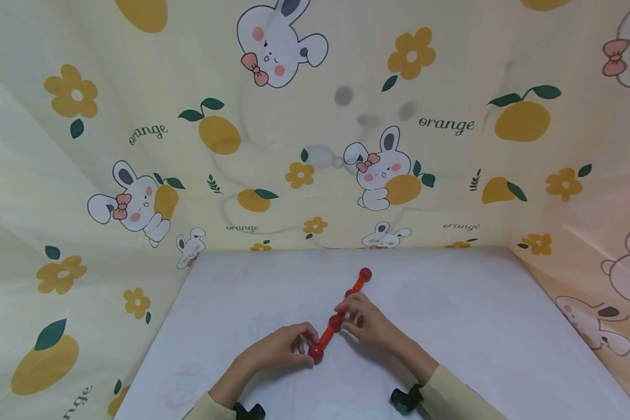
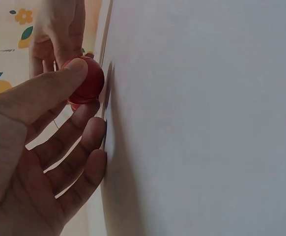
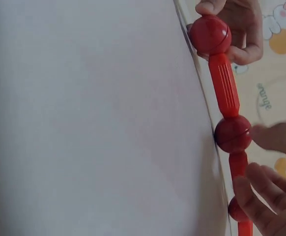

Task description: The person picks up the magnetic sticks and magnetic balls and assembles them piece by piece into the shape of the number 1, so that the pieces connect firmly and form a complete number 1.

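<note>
A straight chain of glossy red balls joined by orange-red ridged rods [image 1: 327, 337] lies diagonally on the white tabletop. My left hand [image 1: 283, 348] pinches the near end ball [image 2: 91, 81] between thumb and index finger, its other fingers loosely bent beneath. Farther along, my right hand [image 1: 370, 322] is curled around the middle of the chain. In the right wrist view its blurred thumb [image 3: 273, 136] meets the side of the second ball [image 3: 233, 133], and its fingers lie across the rod beyond. The far end ball [image 1: 365, 274] sticks out past the right hand, untouched.
The white tabletop [image 1: 231, 291] ends at a back edge against a cream curtain [image 1: 320, 204] printed with rabbits, oranges and flowers. The curtain also hangs along both sides. A dark wrist device [image 1: 406, 399] sits at the right cuff, another [image 1: 249, 412] at the left.
</note>
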A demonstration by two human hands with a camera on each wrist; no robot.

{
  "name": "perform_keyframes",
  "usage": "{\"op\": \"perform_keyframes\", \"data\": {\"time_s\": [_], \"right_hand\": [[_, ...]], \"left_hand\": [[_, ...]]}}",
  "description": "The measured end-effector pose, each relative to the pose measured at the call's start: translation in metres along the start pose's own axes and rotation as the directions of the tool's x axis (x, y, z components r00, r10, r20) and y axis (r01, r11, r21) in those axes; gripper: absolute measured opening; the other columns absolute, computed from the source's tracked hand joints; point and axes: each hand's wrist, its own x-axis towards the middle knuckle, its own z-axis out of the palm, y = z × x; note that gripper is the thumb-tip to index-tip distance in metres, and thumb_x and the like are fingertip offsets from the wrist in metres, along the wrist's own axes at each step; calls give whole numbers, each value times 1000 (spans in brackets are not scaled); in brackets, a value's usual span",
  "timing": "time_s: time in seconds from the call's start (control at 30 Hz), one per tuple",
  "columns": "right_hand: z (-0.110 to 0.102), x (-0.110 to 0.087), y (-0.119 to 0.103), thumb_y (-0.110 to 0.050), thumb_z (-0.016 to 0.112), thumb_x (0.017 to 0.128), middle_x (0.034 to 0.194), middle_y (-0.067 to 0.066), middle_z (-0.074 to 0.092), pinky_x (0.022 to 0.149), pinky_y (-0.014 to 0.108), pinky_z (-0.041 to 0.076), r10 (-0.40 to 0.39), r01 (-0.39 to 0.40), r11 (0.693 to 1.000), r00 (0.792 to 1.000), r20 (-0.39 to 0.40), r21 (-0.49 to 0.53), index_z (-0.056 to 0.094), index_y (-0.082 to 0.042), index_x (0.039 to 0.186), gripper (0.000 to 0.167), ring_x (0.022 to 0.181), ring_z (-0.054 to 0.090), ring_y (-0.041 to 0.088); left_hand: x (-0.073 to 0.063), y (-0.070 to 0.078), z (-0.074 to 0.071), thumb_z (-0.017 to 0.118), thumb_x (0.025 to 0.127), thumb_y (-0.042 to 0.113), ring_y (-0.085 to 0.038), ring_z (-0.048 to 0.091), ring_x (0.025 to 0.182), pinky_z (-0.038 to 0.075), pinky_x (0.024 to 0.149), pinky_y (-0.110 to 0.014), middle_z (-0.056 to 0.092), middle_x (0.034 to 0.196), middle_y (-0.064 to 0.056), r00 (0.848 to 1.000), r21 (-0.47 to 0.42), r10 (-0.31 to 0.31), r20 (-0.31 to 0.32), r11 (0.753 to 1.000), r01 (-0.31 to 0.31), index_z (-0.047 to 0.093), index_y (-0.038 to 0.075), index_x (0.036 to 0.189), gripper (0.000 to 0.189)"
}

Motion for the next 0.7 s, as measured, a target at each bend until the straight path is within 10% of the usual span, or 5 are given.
{"op": "perform_keyframes", "data": {"time_s": [0.7], "right_hand": [[-1, -11, -5, -14, 81, 97, 105, -1, 67, 72, 26, 53, 189, -189, 982, 982, 12, 6, 71, -18, 124, 29, 86, 58, 17]], "left_hand": [[5, 8, 8, 89, 91, 24, -7, 66, 91, 52, 79, -23, 69, 105, 18, 999, 11, 24, 32, 1000, -25, 66, 29, 117, 35]]}}
